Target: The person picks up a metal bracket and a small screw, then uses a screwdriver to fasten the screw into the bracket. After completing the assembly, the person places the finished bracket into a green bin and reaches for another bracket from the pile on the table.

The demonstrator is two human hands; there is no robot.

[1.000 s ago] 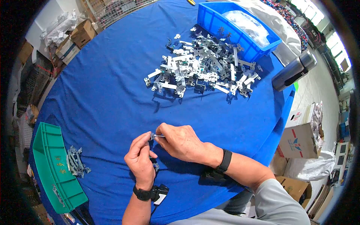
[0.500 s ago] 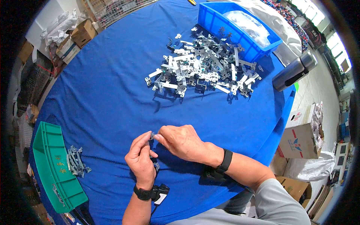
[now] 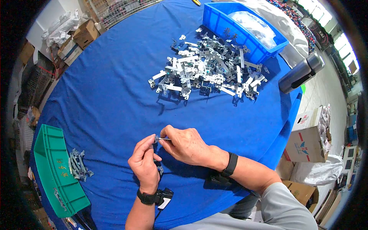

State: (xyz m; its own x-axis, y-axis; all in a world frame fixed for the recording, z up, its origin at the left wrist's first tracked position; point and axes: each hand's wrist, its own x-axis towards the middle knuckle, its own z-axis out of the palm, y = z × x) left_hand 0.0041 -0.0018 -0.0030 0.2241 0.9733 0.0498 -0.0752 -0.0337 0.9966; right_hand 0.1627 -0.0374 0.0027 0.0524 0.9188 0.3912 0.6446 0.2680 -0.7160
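A metal fitting [image 3: 155, 140] is pinched by fingers of the left hand [image 3: 145, 165], a rod [image 3: 165, 138] by the right hand [image 3: 189, 145]; misalignment could cause slippage.

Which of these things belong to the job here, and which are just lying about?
Probably part of the job:
small metal part in left hand
thin metal rod in right hand
heap of metal parts
metal parts beside the green bin

Probably just lying about:
metal flask
printed cardboard box
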